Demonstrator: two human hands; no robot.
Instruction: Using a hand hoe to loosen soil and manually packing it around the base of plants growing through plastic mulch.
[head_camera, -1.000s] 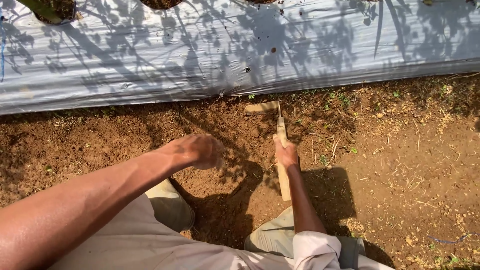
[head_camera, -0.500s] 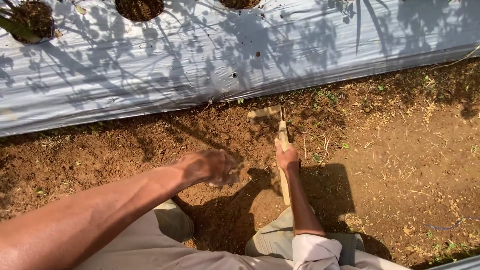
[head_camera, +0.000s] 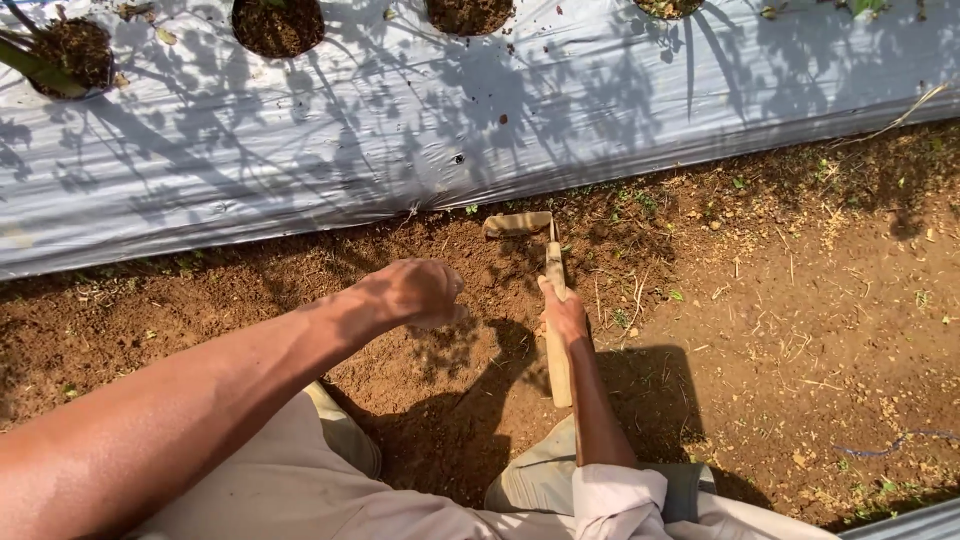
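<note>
- Now your right hand (head_camera: 565, 312) grips the wooden hoe (head_camera: 553, 300) — fingers wrapped around its handle.
- Your left hand (head_camera: 418, 292) hovers loosely curled over the soil (head_camera: 470, 350) — holding nothing visible.

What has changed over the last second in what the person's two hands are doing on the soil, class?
The left hand, closed in a loose fist, has drifted slightly lower and to the right over the loose soil, nearer the right hand. The view has tilted up, showing more planting holes in the plastic sheet. The right hand still grips the wooden hoe, blade at the sheet's edge.
</note>
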